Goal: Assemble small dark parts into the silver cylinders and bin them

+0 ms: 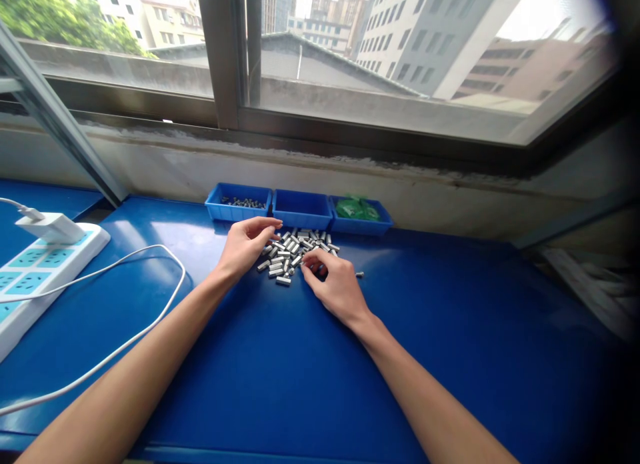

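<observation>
A pile of short silvery metal pieces, like standoffs (283, 255), lies on the blue table in front of the bins. My left hand (247, 245) hovers at the pile's left edge, its fingers stretched forward and the thumb a little apart, with nothing visible in it. At the pile's right front, my right hand (336, 285) has its fingers curled and the thumb brought towards the index finger. Whatever may be between those fingertips is too small to make out. Just right of that hand, a single small screw (360, 275) rests on the table.
Three blue bins stand along the wall: the left bin (215, 208) holds small screws, the middle bin (303, 219) shows a bare floor, and the right bin (367, 227) holds green bags. A power strip (55, 261) and white cable (173, 267) occupy the left side.
</observation>
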A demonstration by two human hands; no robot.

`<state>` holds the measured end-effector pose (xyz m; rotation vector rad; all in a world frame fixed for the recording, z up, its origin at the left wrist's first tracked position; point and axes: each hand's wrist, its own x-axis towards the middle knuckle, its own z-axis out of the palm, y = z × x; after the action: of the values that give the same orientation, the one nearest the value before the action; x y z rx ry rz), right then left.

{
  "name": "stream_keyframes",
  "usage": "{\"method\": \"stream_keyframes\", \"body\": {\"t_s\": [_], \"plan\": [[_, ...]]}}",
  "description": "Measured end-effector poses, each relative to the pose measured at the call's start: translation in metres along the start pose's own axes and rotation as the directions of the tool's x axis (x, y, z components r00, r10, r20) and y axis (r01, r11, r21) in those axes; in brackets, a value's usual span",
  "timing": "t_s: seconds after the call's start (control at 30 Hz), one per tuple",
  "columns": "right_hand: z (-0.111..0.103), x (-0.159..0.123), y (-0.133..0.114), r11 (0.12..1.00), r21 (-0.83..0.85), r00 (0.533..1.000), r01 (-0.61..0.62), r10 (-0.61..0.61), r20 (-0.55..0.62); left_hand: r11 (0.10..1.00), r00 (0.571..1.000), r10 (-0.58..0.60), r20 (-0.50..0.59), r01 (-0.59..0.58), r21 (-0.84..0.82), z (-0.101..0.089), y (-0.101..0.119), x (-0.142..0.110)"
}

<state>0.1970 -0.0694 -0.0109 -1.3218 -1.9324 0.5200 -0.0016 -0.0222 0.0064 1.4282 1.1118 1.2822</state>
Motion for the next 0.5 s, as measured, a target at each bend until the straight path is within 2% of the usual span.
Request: {"method": "stream_keyframes", "body": {"t_s": [0.27, 0.43, 0.5], "plan": [[-0.0047, 0.0015, -0.0006, 0.999, 0.05, 1.0, -0.016, 0.018, -0.024, 1.0, 1.0, 0.001, -0.001, -0.001, 0.002, -0.0027, -0.0011, 0.0004], [-0.0081, 0.0017, -0.0001, 1.0, 0.005, 0.998, -0.021, 0.022, -0.067, 1.0, 1.0, 0.003, 0.016, -0.003, -0.001, -0.0018, -0.0031, 0.0002], [-0.008, 0.0007, -0.0012, 1.0, -0.028, 0.999, -0.007, 0.005, -0.051, 1.0, 1.0, 0.002, 0.023, -0.002, 0.001, -0.0011, -0.0036, -0.0002]]}}
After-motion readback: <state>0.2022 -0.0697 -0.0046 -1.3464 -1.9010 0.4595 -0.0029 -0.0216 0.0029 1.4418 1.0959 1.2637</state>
